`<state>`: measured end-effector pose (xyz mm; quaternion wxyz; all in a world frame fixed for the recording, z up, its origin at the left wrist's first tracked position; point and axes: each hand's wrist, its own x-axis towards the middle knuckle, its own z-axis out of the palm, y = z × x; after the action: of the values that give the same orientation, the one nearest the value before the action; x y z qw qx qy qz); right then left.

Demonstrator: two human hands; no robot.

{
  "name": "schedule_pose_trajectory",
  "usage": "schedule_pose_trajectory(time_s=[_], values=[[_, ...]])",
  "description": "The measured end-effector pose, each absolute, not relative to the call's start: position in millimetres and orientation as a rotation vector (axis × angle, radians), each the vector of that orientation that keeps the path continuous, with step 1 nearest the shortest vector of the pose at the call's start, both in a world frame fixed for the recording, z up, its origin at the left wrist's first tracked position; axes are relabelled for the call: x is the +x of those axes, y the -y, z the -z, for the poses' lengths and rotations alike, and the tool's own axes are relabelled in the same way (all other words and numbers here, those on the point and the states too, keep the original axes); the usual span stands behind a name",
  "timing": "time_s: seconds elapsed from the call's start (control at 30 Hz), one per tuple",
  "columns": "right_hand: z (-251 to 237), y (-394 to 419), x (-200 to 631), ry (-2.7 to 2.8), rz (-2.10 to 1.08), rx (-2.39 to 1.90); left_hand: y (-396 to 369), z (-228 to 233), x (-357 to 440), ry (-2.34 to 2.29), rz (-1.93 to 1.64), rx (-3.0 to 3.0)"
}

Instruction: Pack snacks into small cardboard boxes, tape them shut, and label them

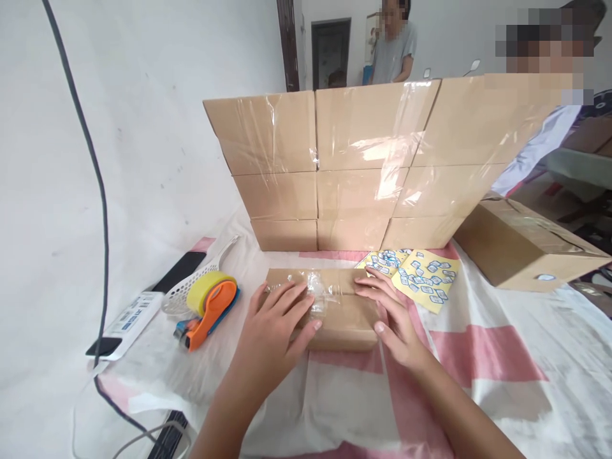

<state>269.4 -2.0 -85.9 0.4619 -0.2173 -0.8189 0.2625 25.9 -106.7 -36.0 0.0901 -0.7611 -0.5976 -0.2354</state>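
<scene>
A small cardboard box (344, 319) lies on the cloth in front of me, with shiny clear tape across its top. My left hand (277, 319) rests flat on the left part of the box, its fingers spread over the top and its thumb near the front edge. At the right end, my right hand (389, 312) touches the box with fingers stretched along the top edge and thumb by the front corner. Both hands are open. Left of the box, an orange and blue tape dispenser (215, 312) carries a yellow roll of tape (203, 291).
A wall of stacked, taped cardboard boxes (354, 172) stands behind. Yellow sticker sheets (428, 277) lie right of the box, near a larger carton (535, 242). A white fly swatter-like tool (191, 287), a white packet (131, 322) and a cable (98, 191) are left. Two people are beyond.
</scene>
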Motion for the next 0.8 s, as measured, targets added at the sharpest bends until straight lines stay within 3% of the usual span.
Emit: schedule_pose_trajectory(time_s=[0.13, 0.23, 0.33, 0.47, 0.67, 0.8], values=[[85, 4, 271, 2.045, -0.636, -0.569, 112, 44, 11, 1.733, 0.760, -2.108], [85, 7, 270, 2.050, -0.629, -0.608, 117, 57, -33, 1.856, 0.983, -1.679], [86, 12, 268, 2.040, -0.610, -0.634, 119, 71, -91, 2.366, 0.983, -1.214], [87, 18, 267, 1.977, -0.516, -0.658, 122, 84, -140, 2.906, 0.991, -1.111], [77, 39, 263, 1.885, 0.120, -0.227, 143, 94, -128, 2.797, 1.057, -0.914], [81, 56, 253, 1.935, 0.088, -0.202, 157, 93, -102, 2.747, 1.166, -0.925]])
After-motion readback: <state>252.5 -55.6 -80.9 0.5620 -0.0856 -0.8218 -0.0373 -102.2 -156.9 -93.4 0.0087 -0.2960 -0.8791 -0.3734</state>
